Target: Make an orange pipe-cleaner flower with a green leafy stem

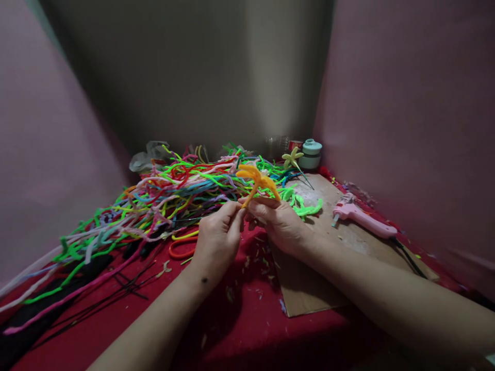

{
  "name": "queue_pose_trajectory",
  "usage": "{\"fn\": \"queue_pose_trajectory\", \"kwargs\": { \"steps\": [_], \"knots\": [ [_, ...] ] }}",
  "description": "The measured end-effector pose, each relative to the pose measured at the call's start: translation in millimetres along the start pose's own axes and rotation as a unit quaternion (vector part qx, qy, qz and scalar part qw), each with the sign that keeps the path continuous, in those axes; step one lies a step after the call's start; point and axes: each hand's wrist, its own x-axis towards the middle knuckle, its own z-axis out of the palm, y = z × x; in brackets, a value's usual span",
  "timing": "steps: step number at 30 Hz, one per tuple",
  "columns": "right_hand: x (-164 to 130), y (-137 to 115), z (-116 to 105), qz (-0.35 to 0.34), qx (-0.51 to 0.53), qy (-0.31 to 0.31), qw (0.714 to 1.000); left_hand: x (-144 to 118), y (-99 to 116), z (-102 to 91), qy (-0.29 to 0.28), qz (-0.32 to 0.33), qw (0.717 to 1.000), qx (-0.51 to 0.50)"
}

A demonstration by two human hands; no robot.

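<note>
An orange fuzzy pipe-cleaner shape (258, 178) with several bent loops stands up between my hands. My left hand (222, 229) pinches its lower end between thumb and fingers. Close against it, my right hand (280, 221) is closed on the right side of the same shape; its fingertips are partly hidden. Behind my hands lies a big tangled heap of coloured pipe cleaners (185, 178). Bright green pipe-cleaner pieces (307, 208) lie just past my right hand. Orange-red scissor handles (181, 250) show beside my left hand.
A pink hot glue gun (363, 219) rests on a brown cardboard sheet (309, 288) at the right. Farther back are a pale yellow pipe-cleaner flower (293, 157) on a stem and a light-blue jar (311, 154). Dark thin stems (124, 283) lie on the red cloth (232, 330).
</note>
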Motion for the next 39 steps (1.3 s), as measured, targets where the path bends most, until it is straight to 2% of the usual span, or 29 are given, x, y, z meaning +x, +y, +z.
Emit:
{"fn": "queue_pose_trajectory", "kwargs": {
  "steps": [4, 8, 11, 23, 30, 33, 36, 39],
  "knots": [
    [0.3, -0.4, 0.0, -0.006, 0.003, -0.019, 1.0, 2.1, 5.0, -2.7, -0.031, -0.123, 0.981, -0.148],
    [1.6, -0.1, -1.1, -0.013, -0.015, -0.016, 1.0, 4.5, 9.9, -4.4, -0.057, -0.212, 0.933, -0.285],
    [1.8, -1.0, -2.1, -0.004, -0.013, -0.021, 1.0, 5.4, 12.9, -5.7, -0.08, -0.255, 0.895, -0.358],
    [1.5, -8.4, -1.6, 0.037, 0.01, -0.033, 0.999, 7.6, 10.0, -14.3, -0.167, -0.294, 0.808, -0.482],
    [1.3, -9.1, 0.6, 0.007, 0.005, -0.073, 0.997, 10.3, -1.1, -17.5, -0.227, -0.286, 0.76, -0.538],
    [0.8, -6.4, 1.9, -0.004, 0.003, -0.062, 0.998, 10.4, -0.9, -17.4, -0.23, -0.282, 0.757, -0.542],
    [0.1, -4.4, 2.2, -0.031, -0.014, -0.043, 0.998, 9.7, 2.0, -15.8, -0.223, -0.281, 0.77, -0.527],
    [-0.8, -3.6, 2.1, -0.038, -0.038, -0.021, 0.998, 8.1, 6.3, -12.4, -0.201, -0.267, 0.813, -0.477]
  ]
}}
